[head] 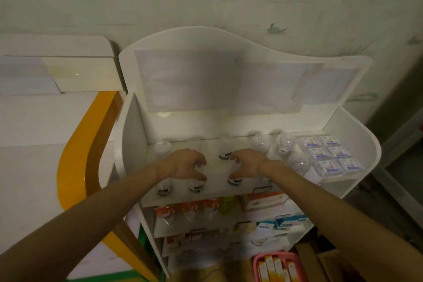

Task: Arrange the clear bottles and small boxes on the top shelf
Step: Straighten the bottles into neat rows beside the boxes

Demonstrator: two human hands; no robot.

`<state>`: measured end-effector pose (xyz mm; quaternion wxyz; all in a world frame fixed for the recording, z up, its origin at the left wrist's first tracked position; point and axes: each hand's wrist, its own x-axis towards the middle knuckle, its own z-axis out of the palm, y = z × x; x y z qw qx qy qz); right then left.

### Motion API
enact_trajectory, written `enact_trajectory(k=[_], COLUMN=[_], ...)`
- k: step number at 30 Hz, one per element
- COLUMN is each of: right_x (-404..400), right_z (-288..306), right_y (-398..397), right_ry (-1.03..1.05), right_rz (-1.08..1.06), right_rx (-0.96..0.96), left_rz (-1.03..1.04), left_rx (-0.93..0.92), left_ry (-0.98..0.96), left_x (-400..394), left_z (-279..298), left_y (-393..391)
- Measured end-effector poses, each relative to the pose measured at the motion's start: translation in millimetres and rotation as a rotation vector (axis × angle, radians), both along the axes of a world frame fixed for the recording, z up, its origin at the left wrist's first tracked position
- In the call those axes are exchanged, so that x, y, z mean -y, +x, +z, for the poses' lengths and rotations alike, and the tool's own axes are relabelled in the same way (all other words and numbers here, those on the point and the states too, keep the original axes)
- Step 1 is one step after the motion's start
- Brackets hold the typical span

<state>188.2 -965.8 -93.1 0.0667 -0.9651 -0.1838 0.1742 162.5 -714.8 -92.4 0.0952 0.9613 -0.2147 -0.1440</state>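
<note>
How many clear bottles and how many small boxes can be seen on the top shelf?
Bottles: 8 (the left hand and right hand may hide more)
Boxes: 6
Total: 14

**Two bare forearms, nothing worn**

Both arms enter from the lower edge, the left from about 8 o'clock and the right from about 4 o'clock. No sleeve, cuff or glove covers either one as far as the picture shows; each is bare from the frame edge to the fingertips. The left grip (187,165) and the right grip (246,163) carry no ring, and neither wrist shows a watch, band or strap. Fingernails are too small and blurred to tell.
</note>
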Motion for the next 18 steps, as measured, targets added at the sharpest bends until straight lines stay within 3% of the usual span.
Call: enact_trajectory(k=[18], right_x=[-11.8], right_z=[-8.0], right_y=[-16.1], right_ry=[0.059], right_rz=[-0.028], right_rx=[0.011], left_rz=[0.081], left_rx=[-0.027], left_ry=[-0.049], left_x=[-4.3], left_z=[-6.8], left_y=[-7.8])
